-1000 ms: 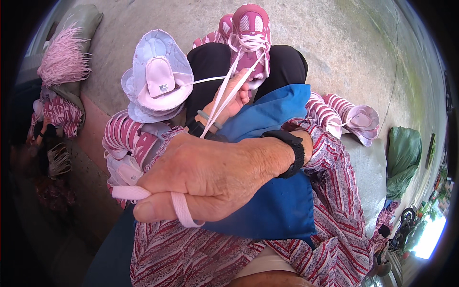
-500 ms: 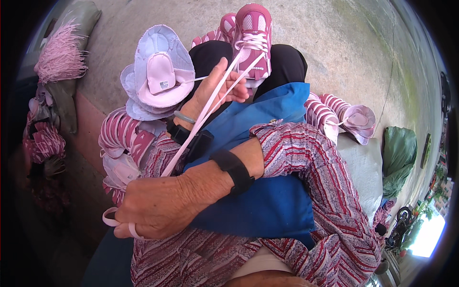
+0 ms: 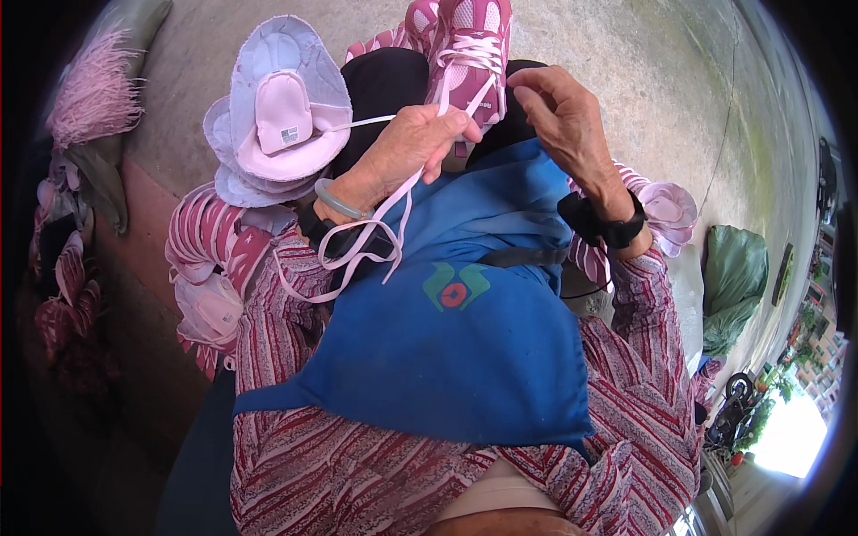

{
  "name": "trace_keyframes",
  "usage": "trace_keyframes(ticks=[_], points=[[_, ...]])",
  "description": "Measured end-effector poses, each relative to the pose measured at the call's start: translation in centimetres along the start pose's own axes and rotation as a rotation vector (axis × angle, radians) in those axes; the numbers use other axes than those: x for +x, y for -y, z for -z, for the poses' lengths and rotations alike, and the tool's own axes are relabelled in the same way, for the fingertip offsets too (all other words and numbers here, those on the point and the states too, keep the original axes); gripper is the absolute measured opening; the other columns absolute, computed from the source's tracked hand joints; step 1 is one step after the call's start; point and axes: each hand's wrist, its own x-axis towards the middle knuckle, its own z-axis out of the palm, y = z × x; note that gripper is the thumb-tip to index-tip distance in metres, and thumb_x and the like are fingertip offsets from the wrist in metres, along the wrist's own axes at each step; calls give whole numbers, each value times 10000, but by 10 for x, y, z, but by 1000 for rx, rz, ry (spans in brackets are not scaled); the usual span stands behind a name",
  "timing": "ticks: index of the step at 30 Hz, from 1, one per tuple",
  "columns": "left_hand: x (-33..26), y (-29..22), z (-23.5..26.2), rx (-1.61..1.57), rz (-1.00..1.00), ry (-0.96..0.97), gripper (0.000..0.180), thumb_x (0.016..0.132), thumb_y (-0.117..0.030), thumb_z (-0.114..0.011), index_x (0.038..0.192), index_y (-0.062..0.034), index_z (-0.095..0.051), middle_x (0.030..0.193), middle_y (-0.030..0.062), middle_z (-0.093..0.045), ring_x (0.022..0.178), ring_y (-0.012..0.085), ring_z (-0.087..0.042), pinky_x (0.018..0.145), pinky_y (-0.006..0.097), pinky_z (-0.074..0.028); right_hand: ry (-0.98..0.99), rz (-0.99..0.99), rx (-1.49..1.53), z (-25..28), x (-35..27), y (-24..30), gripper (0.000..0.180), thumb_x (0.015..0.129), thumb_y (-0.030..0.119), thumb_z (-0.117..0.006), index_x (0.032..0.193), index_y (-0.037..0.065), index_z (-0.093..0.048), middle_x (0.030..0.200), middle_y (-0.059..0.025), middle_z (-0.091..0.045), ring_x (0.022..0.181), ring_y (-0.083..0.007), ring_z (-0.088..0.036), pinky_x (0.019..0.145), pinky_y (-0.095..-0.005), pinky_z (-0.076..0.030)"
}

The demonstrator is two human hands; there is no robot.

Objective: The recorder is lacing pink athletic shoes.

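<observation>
A pink and magenta sneaker [image 3: 466,71] with pale pink laces threaded through it sits between my knees, toe pointing away. My left hand [image 3: 404,152] is closed around the shoelaces [image 3: 404,210] just in front of the shoe; their loose ends hang in curls over my left wrist and apron. To the right of the shoe, my right hand [image 3: 572,121] is raised with bent fingers and thumb apart, nothing visible in it. A pale lining with a pink insole-like pad [image 3: 284,112] belongs to a stack of shoe uppers left of my left hand.
More striped pink shoe uppers [image 3: 198,228] are bundled by my left side, others [image 3: 666,210] at my right. A blue apron [image 3: 447,357] covers my lap. A pink fringed bunch [image 3: 94,98] lies far left, a green bag [image 3: 735,277] at right. Concrete floor [image 3: 643,62] extends ahead.
My right hand has let go of the laces it held stretched toward my lower left and swung across to the right of the shoe. My left hand has closed on the laces, which now hang slack.
</observation>
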Motion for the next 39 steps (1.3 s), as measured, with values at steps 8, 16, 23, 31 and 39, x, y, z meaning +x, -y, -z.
trace_keyframes(ticks=[8,16,23,31,39], points=[[-7,-7,0,338,-45,-1,409,938,-357,-423,818,-19,-619,441,-28,-407,374,43,-377,389,191,-322,-178,204,-369,-41,12,-34,136,826,197,-593,923,103,-609,831,-79,-558,675,-279,-608,556,-359,-490],[-15,-4,0,286,-51,-29,444,942,-397,-414,779,-24,-592,453,-33,-395,381,42,-360,374,199,-299,210,-186,153,-22,28,-45,258,899,262,-504,891,12,-568,625,-60,-542,515,-118,-475,495,-256,-408],[-30,-19,-13,581,-145,144,398,929,-317,-438,703,-14,-560,566,66,-473,548,158,-478,572,306,-392,137,-409,153,-16,14,-37,347,901,352,-505,833,27,-605,576,4,-521,450,-68,-484,391,-209,-355],[-7,-3,-39,751,-307,301,437,927,-340,-394,710,1,-561,649,156,-574,652,303,-586,676,400,-451,282,-858,1491,-46,-7,1,237,931,180,-496,1008,-31,-571,655,-17,-536,534,-83,-516,490,-205,-443],[43,-10,15,1158,-604,-578,210,837,-226,-630,974,-79,-570,655,65,-589,616,222,-609,569,315,-485,337,-784,1382,-39,-11,-2,177,920,160,-499,899,5,-584,540,79,-371,405,-7,-277,361,-162,-228]])
